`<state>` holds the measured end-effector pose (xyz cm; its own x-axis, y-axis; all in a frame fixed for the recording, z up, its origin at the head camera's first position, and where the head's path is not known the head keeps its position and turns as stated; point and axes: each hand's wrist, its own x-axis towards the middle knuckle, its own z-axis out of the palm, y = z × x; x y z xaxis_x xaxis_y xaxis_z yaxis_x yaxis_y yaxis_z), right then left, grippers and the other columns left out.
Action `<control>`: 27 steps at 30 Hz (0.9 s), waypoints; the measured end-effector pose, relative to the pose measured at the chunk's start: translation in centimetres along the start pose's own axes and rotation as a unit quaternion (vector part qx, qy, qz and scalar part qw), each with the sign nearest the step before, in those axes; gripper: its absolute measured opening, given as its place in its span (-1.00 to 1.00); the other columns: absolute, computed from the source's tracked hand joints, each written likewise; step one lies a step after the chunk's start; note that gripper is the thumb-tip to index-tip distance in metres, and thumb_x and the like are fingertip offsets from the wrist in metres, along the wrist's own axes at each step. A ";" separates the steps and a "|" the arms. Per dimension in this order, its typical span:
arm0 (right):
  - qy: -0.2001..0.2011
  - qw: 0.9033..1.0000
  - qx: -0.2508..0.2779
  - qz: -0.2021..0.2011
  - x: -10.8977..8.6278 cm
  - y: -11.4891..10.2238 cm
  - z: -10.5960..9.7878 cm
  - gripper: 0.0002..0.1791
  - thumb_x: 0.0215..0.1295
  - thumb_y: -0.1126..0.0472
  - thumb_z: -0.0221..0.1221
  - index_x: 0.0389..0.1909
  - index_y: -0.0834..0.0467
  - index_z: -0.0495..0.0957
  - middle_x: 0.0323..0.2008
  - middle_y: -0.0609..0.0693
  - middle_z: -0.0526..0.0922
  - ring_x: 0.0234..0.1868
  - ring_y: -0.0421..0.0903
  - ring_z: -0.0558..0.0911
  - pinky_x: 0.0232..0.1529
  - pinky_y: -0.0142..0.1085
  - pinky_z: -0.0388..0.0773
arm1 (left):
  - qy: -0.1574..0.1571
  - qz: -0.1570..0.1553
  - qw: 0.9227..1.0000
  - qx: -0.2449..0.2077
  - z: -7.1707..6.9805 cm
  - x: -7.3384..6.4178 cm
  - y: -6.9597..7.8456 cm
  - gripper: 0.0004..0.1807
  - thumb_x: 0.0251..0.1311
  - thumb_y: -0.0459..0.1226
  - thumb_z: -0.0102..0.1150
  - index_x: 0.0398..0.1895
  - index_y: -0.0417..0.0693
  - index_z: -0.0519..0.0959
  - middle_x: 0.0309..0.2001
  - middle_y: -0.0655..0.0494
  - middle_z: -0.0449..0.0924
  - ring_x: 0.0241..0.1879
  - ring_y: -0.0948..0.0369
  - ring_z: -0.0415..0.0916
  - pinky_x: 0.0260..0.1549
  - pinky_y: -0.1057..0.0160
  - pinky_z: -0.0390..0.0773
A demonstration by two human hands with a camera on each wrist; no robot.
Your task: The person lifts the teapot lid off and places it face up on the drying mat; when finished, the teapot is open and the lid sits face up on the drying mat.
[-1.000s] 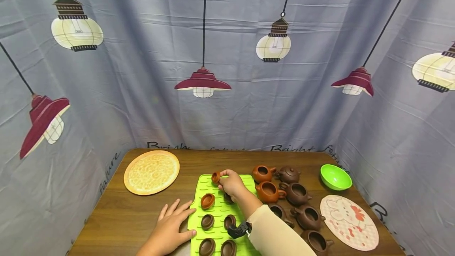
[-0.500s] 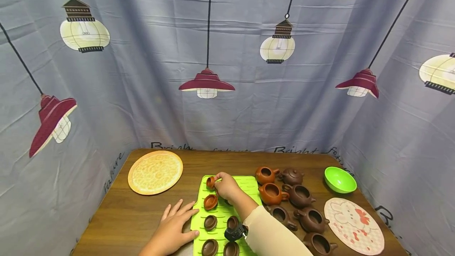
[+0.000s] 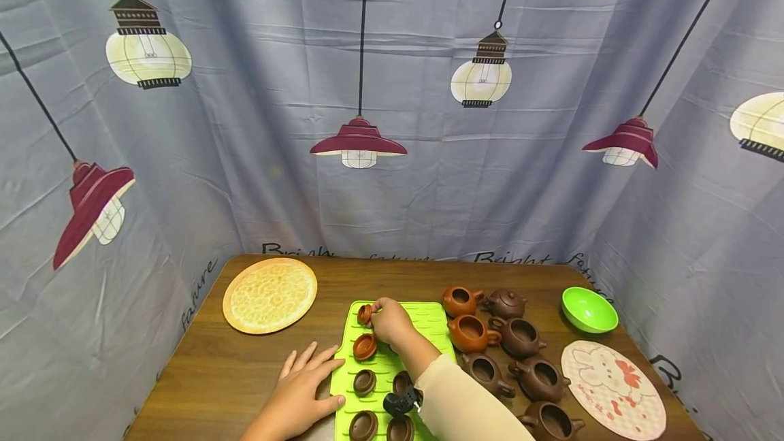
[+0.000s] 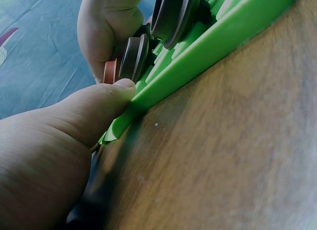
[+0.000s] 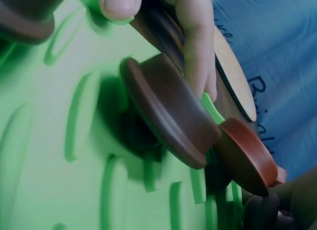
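My right hand (image 3: 394, 324) reaches over the far left part of a green ridged mat (image 3: 429, 322), its fingertips at the rim of a small orange-brown teapot lid (image 3: 364, 314). In the right wrist view, its fingers (image 5: 197, 51) show at the top and that lid is hidden; a dark brown lid (image 5: 171, 108) and an orange-brown lid (image 5: 250, 155) lie upturned nearby. Several more upturned lids stand on the mat, including a dark one (image 3: 364, 382). My left hand (image 3: 300, 386) rests with straight, spread fingers along the mat's left edge, thumb (image 4: 111, 98) on the rim.
To the right of the mat stand several teapots without lids, orange-brown (image 3: 471, 333) and dark brown (image 3: 520, 337), and a lidded teapot (image 3: 506, 303). Beyond are a green bowl (image 3: 589, 309) and a round rabbit mat (image 3: 612, 386). A round yellow mat (image 3: 269, 296) lies far left.
My right hand has moved slightly left and down with the orange-brown lid, bringing it onto the mat's far left corner. My left hand stays at the mat's edge.
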<state>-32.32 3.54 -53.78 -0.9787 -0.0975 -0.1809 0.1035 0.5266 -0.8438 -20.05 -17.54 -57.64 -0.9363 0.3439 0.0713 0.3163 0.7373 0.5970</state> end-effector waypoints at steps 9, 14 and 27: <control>0.029 0.999 -0.035 -0.004 -0.3 0.0 -0.1 -0.87 0.54 0.35 0.10 -0.23 0.15 0.59 -0.45 -0.02 0.63 -0.47 -0.08 0.48 -0.51 -0.31 0.38 | 0.001 0.001 1.000 0.002 0.0 0.1 0.0 -0.23 0.20 0.28 0.36 0.41 0.17 0.55 0.58 0.14 0.31 0.61 -0.30 0.02 0.44 -0.52 -0.26; 0.033 0.999 -0.006 0.002 -0.5 0.2 -0.4 -0.84 0.55 0.37 0.03 -0.22 0.17 0.56 -0.41 0.01 0.66 -0.46 -0.07 0.50 -0.56 -0.32 0.36 | 0.000 0.001 1.000 -0.002 0.0 0.1 0.0 -0.23 0.20 0.28 0.36 0.42 0.17 0.54 0.58 0.15 0.31 0.61 -0.29 0.02 0.45 -0.51 -0.27; 0.036 0.991 0.132 0.001 -1.9 0.5 -1.3 -0.78 0.59 0.36 -0.10 0.03 0.28 0.50 -0.23 0.18 0.67 -0.51 -0.08 0.51 -0.55 -0.32 0.45 | 0.006 -0.002 1.000 -0.002 0.1 0.0 -0.1 -0.24 0.21 0.26 0.37 0.41 0.14 0.55 0.59 0.14 0.29 0.62 -0.29 -0.01 0.45 -0.54 -0.29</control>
<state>-30.65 5.08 -53.26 -0.9874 -0.0317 -0.1552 0.1398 0.2861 -0.9480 -20.05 -17.58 -57.77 -0.9394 0.3339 0.0782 0.3119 0.7369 0.5997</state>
